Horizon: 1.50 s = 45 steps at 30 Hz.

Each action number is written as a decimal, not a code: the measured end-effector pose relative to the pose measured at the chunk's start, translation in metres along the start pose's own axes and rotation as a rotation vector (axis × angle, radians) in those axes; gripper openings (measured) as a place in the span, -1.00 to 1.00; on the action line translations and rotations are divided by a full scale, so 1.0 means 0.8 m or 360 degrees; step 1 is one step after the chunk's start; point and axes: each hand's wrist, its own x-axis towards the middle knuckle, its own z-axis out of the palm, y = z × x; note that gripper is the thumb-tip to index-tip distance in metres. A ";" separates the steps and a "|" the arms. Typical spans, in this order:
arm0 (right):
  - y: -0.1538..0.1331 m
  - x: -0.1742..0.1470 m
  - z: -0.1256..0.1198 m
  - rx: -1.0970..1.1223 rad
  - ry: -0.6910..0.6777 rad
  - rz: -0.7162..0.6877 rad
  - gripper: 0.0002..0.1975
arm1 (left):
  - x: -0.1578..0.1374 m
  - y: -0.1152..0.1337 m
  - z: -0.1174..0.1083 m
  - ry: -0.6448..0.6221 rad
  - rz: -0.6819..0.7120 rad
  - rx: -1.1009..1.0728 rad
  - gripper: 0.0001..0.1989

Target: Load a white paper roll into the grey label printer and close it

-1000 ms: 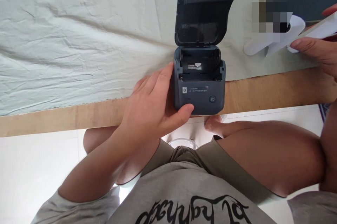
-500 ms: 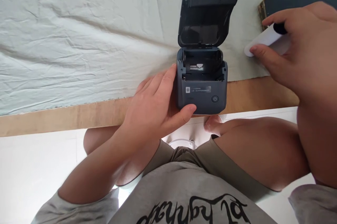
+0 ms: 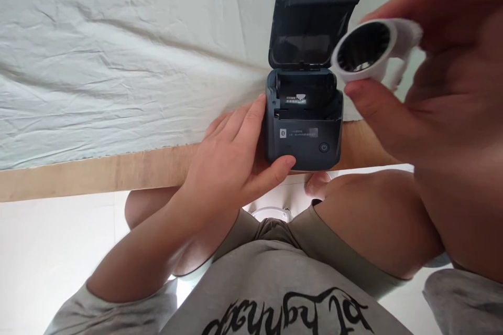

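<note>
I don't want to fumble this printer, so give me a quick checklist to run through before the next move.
1. Lid up: ok, it stands open.
2. Printer steadied: ok, the left hand has fingers along its side and the thumb at its front edge.
3. White roll in hand: ok, the right hand holds it.
4. Roll in the compartment: not ok, it is outside, near the lid.
5. Printer's front well back from the wooden edge: not ok, it appears right at it.
6. Roll's loose end facing correctly: cannot tell, too blurred.
</note>
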 end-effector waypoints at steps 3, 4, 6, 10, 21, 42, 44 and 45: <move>-0.010 0.009 0.008 -0.0394 -0.0083 -0.0426 -0.66 | -0.002 -0.004 0.002 0.0007 0.0010 -0.0015 -0.08; -0.011 0.012 0.010 -0.0524 -0.0090 -0.0549 -0.65 | -0.002 -0.005 0.003 0.0010 0.0015 -0.0013 -0.07; -0.008 0.016 0.013 -0.0676 -0.0065 -0.0763 -0.62 | -0.003 -0.005 0.004 0.0018 0.0028 0.0002 -0.06; 0.002 0.022 0.024 -0.0637 -0.0090 -0.0832 -0.69 | -0.005 -0.002 0.004 0.0011 0.0015 0.0044 -0.10; 0.005 0.026 0.031 -0.0399 -0.0172 -0.0611 -0.92 | -0.007 0.002 0.002 -0.0029 0.0022 0.0051 -0.13; 0.016 -0.025 0.009 -0.0334 -0.0387 -0.0850 -0.79 | 0.019 0.008 -0.002 0.0103 -0.0036 -0.0482 -0.34; 0.017 -0.025 0.006 -0.0362 -0.0438 -0.0843 -0.75 | 0.024 0.011 0.003 0.0148 -0.0041 -0.0439 -0.32; 0.018 -0.025 0.005 -0.0347 -0.0441 -0.0839 -0.75 | 0.025 0.013 0.005 0.0157 -0.0056 -0.0409 -0.32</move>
